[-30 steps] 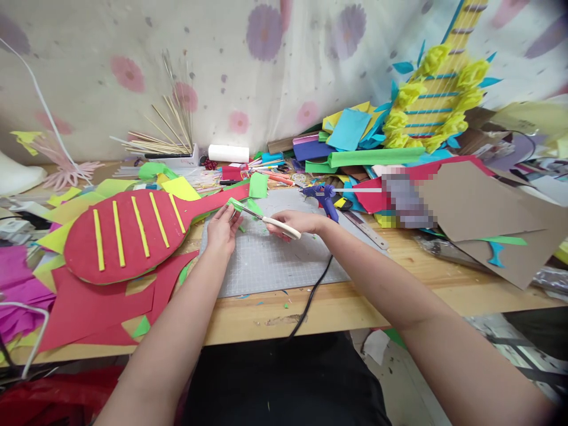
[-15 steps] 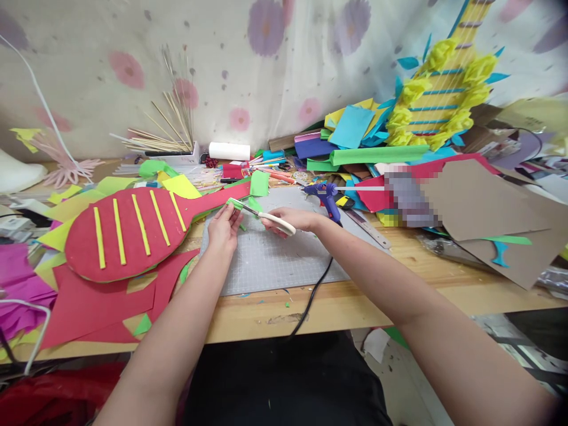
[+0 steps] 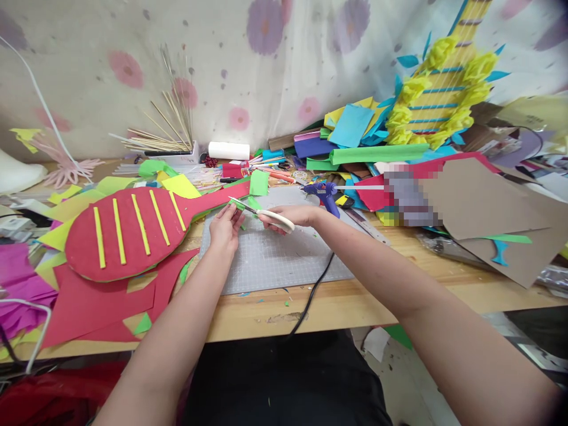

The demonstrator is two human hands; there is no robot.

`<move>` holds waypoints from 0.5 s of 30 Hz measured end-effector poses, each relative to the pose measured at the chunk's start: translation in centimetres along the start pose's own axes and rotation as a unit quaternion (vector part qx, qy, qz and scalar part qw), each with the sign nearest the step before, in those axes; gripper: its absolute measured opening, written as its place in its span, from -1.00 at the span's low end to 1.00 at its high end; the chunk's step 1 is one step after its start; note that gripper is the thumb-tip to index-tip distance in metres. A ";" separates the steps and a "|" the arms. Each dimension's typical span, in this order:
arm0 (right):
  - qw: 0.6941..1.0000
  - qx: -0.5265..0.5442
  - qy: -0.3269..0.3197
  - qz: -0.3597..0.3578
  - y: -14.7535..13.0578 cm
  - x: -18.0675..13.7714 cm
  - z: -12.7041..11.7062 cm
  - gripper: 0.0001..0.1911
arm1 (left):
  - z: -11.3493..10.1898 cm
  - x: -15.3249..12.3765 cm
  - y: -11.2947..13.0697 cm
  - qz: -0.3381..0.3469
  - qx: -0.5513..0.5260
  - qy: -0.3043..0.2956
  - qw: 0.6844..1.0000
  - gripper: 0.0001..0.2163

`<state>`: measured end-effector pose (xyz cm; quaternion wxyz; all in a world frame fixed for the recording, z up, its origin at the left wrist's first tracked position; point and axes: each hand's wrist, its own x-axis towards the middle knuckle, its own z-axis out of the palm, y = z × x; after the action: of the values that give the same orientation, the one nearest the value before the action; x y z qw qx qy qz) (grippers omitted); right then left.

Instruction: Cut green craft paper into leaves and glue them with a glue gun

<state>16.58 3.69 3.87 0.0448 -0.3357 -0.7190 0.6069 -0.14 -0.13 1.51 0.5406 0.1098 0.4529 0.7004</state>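
Note:
In the head view my right hand (image 3: 295, 218) is wrapped round the handles of white-handled scissors (image 3: 276, 219). The blades point left toward my left hand (image 3: 225, 226), whose fingers pinch a small piece of green paper (image 3: 236, 204). The blades lie at that paper; whether they are cutting into it is too small to tell. Just beyond my hands is the neck of a red paper guitar shape (image 3: 128, 236), with yellow strips across its body and a green piece (image 3: 259, 183) at the neck's end. Both hands are above a grey cutting mat (image 3: 275, 260).
A blue glue gun (image 3: 327, 195) lies right of my hands, its black cord (image 3: 313, 296) running over the table's front edge. Red paper sheets (image 3: 102, 302) spread at left. Brown cardboard (image 3: 483, 201) is piled at right, and a yellow-flowered guitar (image 3: 437, 100) leans at the back.
The scissors and my right hand have shifted very slightly left, and the scissor blades look closer together. My left hand stays nearly in place with the green paper.

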 end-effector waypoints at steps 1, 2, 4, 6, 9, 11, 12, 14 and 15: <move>1.000 0.005 0.003 0.000 0.1 0.1 0.0 -0.56 | 0.0 0.0 0.0 0.000 0.001 0.002 1.000 -0.94; 1.000 0.010 0.006 0.001 0.2 0.2 0.1 -0.56 | 0.0 0.1 0.0 0.001 0.001 0.006 1.000 -0.94; 1.000 0.013 0.017 0.002 0.2 0.3 0.2 -0.56 | -0.1 0.2 0.0 0.003 0.004 0.013 1.000 -0.93; 0.999 0.007 0.031 0.003 0.1 0.3 0.2 -0.56 | -0.1 0.3 0.0 0.008 0.008 0.017 1.000 -0.93; 0.999 -0.007 0.051 0.010 -0.2 0.1 0.3 -0.55 | -0.2 0.3 0.0 0.014 0.016 0.020 1.000 -0.93; 0.998 -0.009 0.059 0.016 -0.5 0.0 0.4 -0.55 | -0.2 0.3 0.0 0.014 0.018 0.022 0.999 -0.93; 0.998 -0.009 0.061 0.016 -0.6 -0.1 0.4 -0.54 | -0.1 0.3 -0.1 0.014 0.017 0.023 0.999 -0.93; 0.998 -0.013 0.064 0.012 -0.7 -0.1 0.5 -0.52 | -0.1 0.3 -0.1 0.015 0.011 0.026 1.000 -0.93; 0.998 -0.016 0.065 0.010 -0.6 -0.1 0.4 -0.51 | -0.1 0.3 -0.1 0.015 0.008 0.027 0.999 -0.94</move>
<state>16.17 3.25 4.38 0.0800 -0.3824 -0.7207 0.5727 -0.27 0.07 1.29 0.5169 0.1014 0.4712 0.7075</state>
